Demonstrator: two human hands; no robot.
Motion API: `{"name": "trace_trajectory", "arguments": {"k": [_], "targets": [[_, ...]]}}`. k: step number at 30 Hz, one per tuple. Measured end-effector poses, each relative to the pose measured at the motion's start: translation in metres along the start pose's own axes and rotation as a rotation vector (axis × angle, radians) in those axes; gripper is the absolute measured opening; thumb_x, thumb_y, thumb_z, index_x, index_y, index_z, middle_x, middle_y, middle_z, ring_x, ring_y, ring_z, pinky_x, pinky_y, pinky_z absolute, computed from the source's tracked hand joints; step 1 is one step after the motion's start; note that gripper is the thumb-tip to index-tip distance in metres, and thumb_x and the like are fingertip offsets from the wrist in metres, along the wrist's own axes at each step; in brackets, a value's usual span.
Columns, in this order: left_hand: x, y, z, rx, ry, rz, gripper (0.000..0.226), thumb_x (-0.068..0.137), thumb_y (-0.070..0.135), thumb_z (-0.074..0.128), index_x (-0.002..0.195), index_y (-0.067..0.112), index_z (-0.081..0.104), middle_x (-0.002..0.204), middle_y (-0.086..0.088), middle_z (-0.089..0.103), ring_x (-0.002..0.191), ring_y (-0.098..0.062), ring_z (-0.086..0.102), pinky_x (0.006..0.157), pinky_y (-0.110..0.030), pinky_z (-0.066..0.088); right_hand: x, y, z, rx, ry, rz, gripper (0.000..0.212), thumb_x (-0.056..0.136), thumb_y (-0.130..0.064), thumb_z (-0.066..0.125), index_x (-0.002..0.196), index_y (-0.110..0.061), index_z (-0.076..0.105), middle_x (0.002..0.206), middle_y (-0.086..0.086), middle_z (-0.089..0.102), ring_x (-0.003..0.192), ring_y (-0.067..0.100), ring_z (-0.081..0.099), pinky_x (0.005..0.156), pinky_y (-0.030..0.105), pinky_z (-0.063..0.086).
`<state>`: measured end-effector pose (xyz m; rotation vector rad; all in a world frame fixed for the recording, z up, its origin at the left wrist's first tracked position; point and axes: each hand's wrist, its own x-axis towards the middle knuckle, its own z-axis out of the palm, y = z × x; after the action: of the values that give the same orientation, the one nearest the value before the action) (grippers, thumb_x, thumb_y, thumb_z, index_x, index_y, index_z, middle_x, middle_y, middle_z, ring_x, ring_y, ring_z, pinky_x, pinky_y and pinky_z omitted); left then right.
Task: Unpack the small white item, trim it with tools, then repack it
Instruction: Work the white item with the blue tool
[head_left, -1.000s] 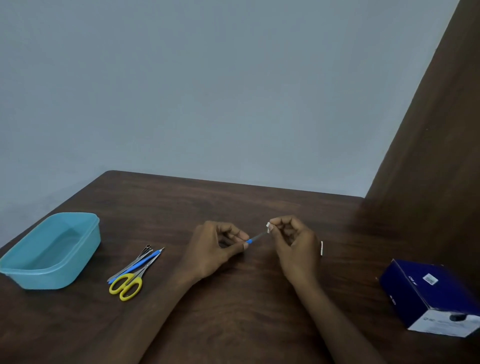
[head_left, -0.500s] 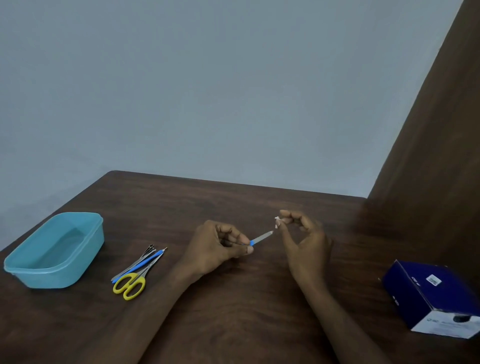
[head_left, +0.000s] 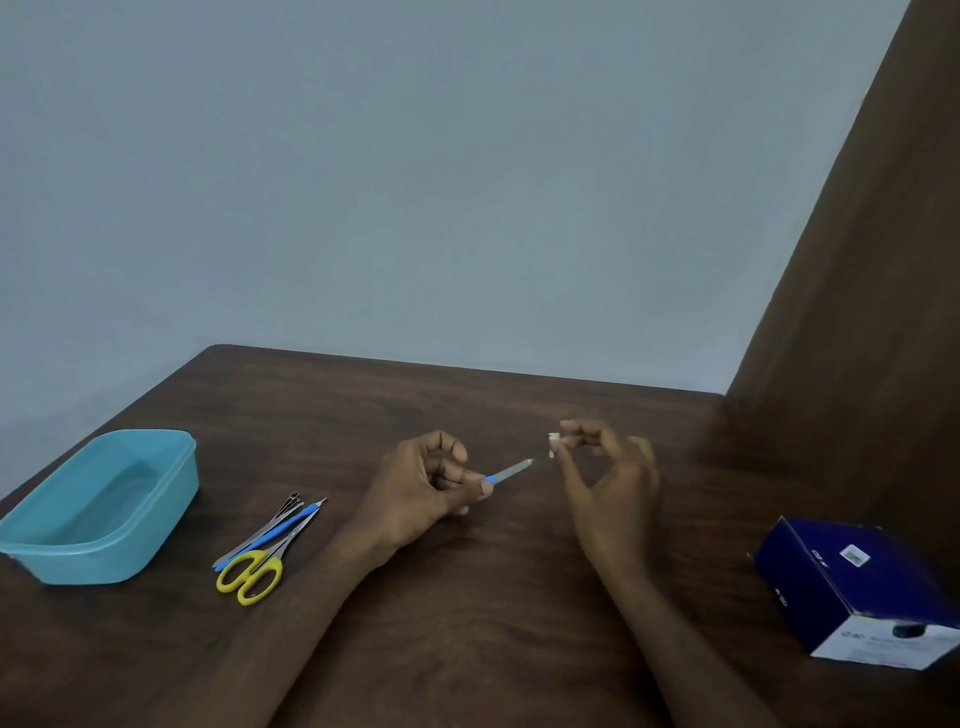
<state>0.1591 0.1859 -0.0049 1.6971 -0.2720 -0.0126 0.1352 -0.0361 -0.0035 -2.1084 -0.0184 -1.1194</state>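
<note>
One dark worktop (head_left: 467, 597) carries a teal tub (head_left: 98, 506), a blue box (head_left: 852, 587) and scissors (head_left: 254, 569). The left hand (head_left: 421, 488) pinches a blue-handled file (head_left: 509, 472); just beyond its tip, right-hand (head_left: 608, 483) fingers (head_left: 571, 441) pinch the small white piece (head_left: 554, 445).

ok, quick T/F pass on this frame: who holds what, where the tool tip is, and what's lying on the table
1. The left hand grips a blue-handled tool. True.
2. The tool tip touches the small white item. False: a gap shows between them.
3. The right hand pinches the white item. True.
4. The yellow scissors lie inside the teal container. False: they lie on the table, beside it.
5. The dark blue box sits by the left hand. False: it sits at the table's right side.
</note>
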Motion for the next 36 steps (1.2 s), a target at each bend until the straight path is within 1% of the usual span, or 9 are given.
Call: {"name": "trace_trajectory", "arguments": {"k": [3,6,11,14,17,20,27,32,36], "targets": [[0.0,0.001,0.0,-0.009,0.002,-0.004,0.04,0.079,0.01,0.094,0.102,0.008,0.062,0.085,-0.012,0.082,0.073,-0.015,0.071,0.066,-0.032,0.063,-0.011,-0.018,0.003,0.092,-0.176,-0.142,0.027,0.087,-0.03,0.085,0.11,-0.038,0.071,0.09,-0.028,0.072,0.099,0.008,0.059,0.09,0.042,0.049],[-0.002,0.003,0.0,0.007,-0.012,0.009,0.038,0.081,0.009,0.092,0.103,0.009,0.061,0.086,-0.012,0.082,0.074,-0.018,0.071,0.065,-0.031,0.063,-0.018,-0.024,0.013,0.032,-0.327,-0.204,0.037,0.086,-0.042,0.081,0.119,-0.041,0.065,0.091,-0.032,0.071,0.102,0.003,0.055,0.092,0.036,0.039],[-0.001,0.0,0.001,0.007,0.011,0.015,0.039,0.08,0.007,0.093,0.1,0.008,0.06,0.087,-0.012,0.082,0.075,-0.019,0.07,0.065,-0.032,0.064,-0.001,0.001,0.01,-0.004,-0.174,-0.003,0.031,0.087,-0.038,0.083,0.111,-0.038,0.064,0.083,-0.031,0.07,0.095,0.011,0.061,0.091,0.049,0.051],[-0.001,0.001,0.001,0.019,0.003,0.008,0.04,0.081,0.008,0.093,0.105,0.007,0.061,0.089,-0.011,0.083,0.076,-0.019,0.07,0.064,-0.031,0.064,-0.002,-0.001,0.003,-0.017,-0.096,-0.002,0.032,0.086,-0.032,0.084,0.11,-0.038,0.064,0.084,-0.03,0.069,0.09,0.011,0.059,0.086,0.048,0.052],[-0.001,0.002,0.001,0.018,-0.012,0.011,0.04,0.082,0.01,0.093,0.105,0.008,0.061,0.089,-0.011,0.083,0.077,-0.02,0.071,0.064,-0.031,0.063,-0.013,-0.015,0.006,0.039,-0.223,-0.139,0.036,0.086,-0.032,0.083,0.116,-0.039,0.064,0.087,-0.032,0.07,0.097,0.007,0.057,0.088,0.037,0.043],[-0.002,0.002,0.0,0.022,-0.024,0.013,0.039,0.083,0.011,0.092,0.104,0.009,0.06,0.09,-0.01,0.083,0.078,-0.018,0.073,0.066,-0.032,0.063,-0.016,-0.017,0.014,-0.02,-0.324,-0.208,0.037,0.089,-0.039,0.078,0.121,-0.042,0.062,0.088,-0.033,0.069,0.099,0.003,0.055,0.087,0.035,0.039],[0.0,0.0,0.0,0.022,0.013,0.007,0.038,0.084,0.007,0.09,0.102,0.009,0.057,0.089,-0.01,0.083,0.076,-0.016,0.071,0.064,-0.031,0.064,-0.003,-0.002,0.002,-0.165,-0.078,-0.026,0.032,0.085,-0.028,0.084,0.109,-0.038,0.064,0.082,-0.028,0.065,0.092,0.017,0.063,0.083,0.037,0.04],[-0.002,0.002,0.0,0.022,-0.008,0.016,0.039,0.084,0.008,0.09,0.104,0.006,0.057,0.09,-0.011,0.083,0.076,-0.016,0.07,0.063,-0.03,0.063,-0.013,-0.014,0.01,-0.025,-0.255,-0.193,0.026,0.09,-0.035,0.08,0.113,-0.039,0.067,0.087,-0.029,0.069,0.096,0.006,0.057,0.086,0.034,0.039],[-0.002,0.003,0.001,0.052,0.013,0.041,0.037,0.084,0.008,0.09,0.1,0.007,0.057,0.088,-0.008,0.083,0.073,-0.014,0.069,0.06,-0.03,0.062,-0.007,-0.002,0.012,-0.098,-0.219,-0.073,0.025,0.089,-0.035,0.081,0.109,-0.037,0.068,0.084,-0.027,0.07,0.097,0.011,0.061,0.08,0.034,0.037]]}}
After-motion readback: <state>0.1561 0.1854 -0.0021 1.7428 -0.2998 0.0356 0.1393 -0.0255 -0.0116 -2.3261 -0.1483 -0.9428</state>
